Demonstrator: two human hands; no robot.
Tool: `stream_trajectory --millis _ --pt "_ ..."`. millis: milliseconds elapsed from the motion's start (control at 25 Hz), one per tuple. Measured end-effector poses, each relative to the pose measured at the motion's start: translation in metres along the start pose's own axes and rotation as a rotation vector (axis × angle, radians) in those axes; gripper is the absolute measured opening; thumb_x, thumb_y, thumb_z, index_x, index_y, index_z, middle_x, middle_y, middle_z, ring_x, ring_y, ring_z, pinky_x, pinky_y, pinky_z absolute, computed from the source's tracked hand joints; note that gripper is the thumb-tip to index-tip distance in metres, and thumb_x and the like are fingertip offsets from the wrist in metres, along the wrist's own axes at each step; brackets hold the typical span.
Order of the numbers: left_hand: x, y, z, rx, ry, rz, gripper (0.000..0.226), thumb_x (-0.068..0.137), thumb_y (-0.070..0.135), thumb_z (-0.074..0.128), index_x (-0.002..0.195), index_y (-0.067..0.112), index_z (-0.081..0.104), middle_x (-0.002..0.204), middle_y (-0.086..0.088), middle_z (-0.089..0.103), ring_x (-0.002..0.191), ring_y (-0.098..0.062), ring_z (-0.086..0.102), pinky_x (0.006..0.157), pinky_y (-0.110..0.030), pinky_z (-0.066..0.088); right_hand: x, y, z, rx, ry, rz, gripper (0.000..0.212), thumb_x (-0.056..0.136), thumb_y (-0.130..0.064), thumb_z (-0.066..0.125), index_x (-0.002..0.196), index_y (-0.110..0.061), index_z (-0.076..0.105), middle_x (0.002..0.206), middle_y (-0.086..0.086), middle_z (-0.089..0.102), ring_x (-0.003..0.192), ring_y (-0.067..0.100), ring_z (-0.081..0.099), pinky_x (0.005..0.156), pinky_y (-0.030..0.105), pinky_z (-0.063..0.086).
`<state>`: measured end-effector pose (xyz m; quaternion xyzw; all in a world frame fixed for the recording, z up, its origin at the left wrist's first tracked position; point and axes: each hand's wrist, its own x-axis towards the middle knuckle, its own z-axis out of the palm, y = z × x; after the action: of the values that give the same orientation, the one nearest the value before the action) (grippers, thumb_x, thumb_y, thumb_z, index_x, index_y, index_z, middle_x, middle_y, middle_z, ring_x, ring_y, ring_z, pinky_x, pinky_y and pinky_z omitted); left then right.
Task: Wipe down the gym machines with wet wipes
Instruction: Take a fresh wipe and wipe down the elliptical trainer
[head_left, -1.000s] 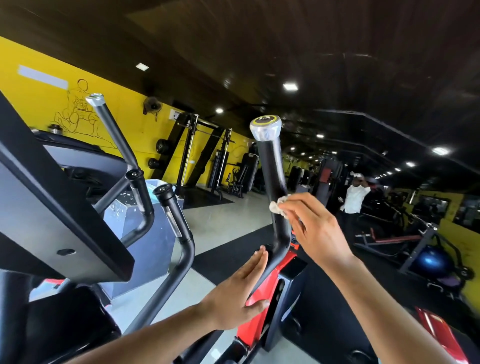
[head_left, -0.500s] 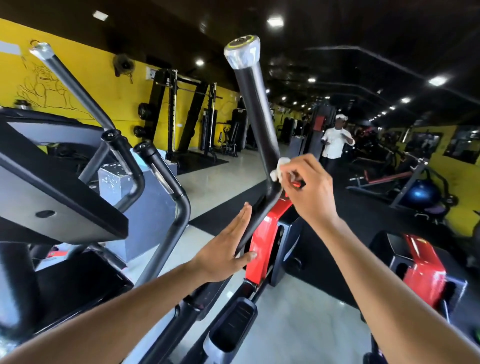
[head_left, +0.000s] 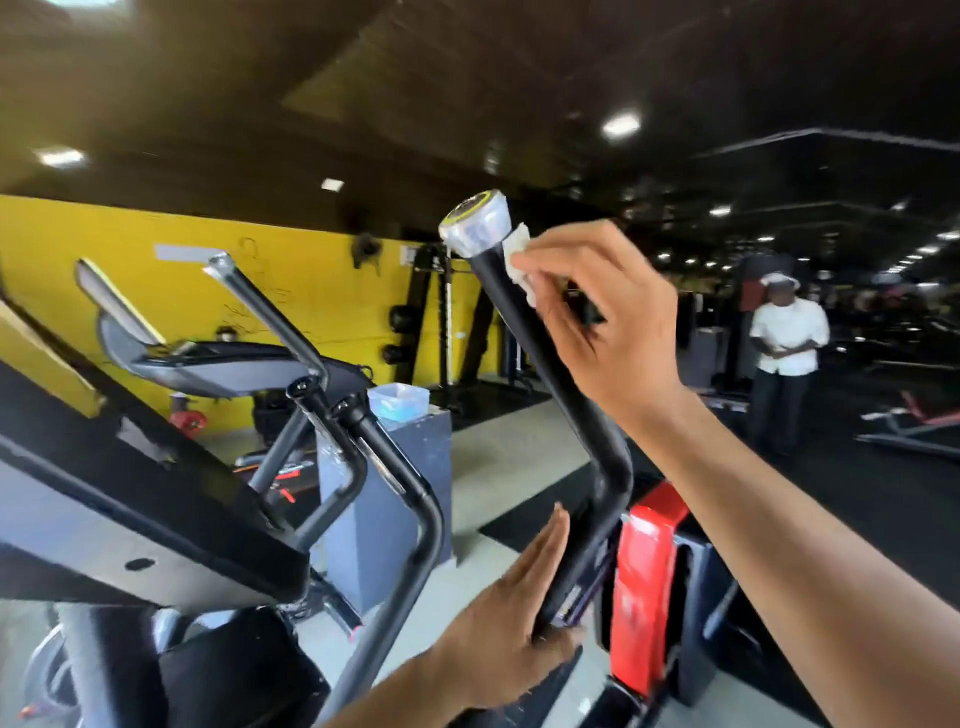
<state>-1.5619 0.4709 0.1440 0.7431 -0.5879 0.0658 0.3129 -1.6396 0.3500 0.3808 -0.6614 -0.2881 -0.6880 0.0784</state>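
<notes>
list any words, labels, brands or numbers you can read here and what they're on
No text can be read in this picture.
Handle cap: a round yellow-ringed mark on top, too blurred to read.
Yellow wall: a grey strip and a line drawing, with no letters that can be made out.
Red machine cover: no lettering can be made out.
Console: no lettering visible.

A right hand (head_left: 602, 322) presses a wipe (head_left: 519, 260) to the top of a machine handle (head_left: 550, 379), just below its end cap (head_left: 475, 226). The left hand (head_left: 514, 629) rests against the handle's lower part. Left of them stands the console (head_left: 156, 499); behind and to the right, a person (head_left: 787, 358) stands on the floor (head_left: 498, 457).
</notes>
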Motion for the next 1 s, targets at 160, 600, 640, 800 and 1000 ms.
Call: stream_trajectory --millis 160,600,640,800,1000 --pt "0.007 0.012 -0.009 0.052 -0.041 -0.069 0.1 0.101 0.051 0.059 0.156 0.042 -0.024 0.165 0.032 -0.02 0.151 0.013 -0.005 0.118 -0.008 0.006 -0.019 0.023 -0.002 0.078 -0.09 -0.128 0.02 0.097 -0.001 0.069 0.116 0.002 0.073 0.117 0.016 0.068 0.106 0.029 0.067 0.093 0.039 0.054" --pt "0.0 0.027 -0.007 0.173 0.024 -0.282 0.097 0.097 0.054 0.061 0.158 0.05 -0.015 0.167 0.031 0.006 0.153 0.005 0.019 0.123 -0.034 0.03 -0.007 0.066 -0.009 0.121 -0.201 -0.543 0.02 0.101 0.0 0.063 0.118 0.005 0.072 0.12 0.017 0.07 0.114 0.035 0.067 0.095 0.044 0.056" --pt "-0.008 0.025 -0.006 0.194 0.017 -0.289 0.097 0.098 0.052 0.06 0.16 0.047 -0.014 0.168 0.029 0.009 0.152 0.006 0.019 0.123 -0.03 0.028 0.008 0.064 -0.008 0.072 -0.204 -0.644 0.02 0.102 0.0 0.061 0.117 0.006 0.072 0.121 0.017 0.07 0.115 0.035 0.066 0.095 0.043 0.056" --pt "-0.032 0.019 0.003 0.321 0.024 -0.232 0.086 0.106 0.048 0.046 0.163 0.026 -0.014 0.173 0.013 0.0 0.155 0.003 0.009 0.126 -0.024 0.016 0.035 0.056 -0.019 -0.105 -0.376 -0.935 0.022 0.107 0.0 0.05 0.119 0.006 0.067 0.125 0.017 0.067 0.124 0.037 0.062 0.101 0.045 0.053" --pt "-0.036 0.014 0.016 0.235 0.128 -0.17 0.081 0.107 0.038 0.048 0.165 0.013 -0.004 0.173 0.002 0.01 0.157 -0.012 0.019 0.126 -0.035 0.024 -0.028 0.071 -0.047 -0.327 -0.661 -1.045 0.026 0.094 0.003 0.064 0.12 0.003 0.065 0.122 0.014 0.066 0.128 0.033 0.055 0.115 0.045 0.041"
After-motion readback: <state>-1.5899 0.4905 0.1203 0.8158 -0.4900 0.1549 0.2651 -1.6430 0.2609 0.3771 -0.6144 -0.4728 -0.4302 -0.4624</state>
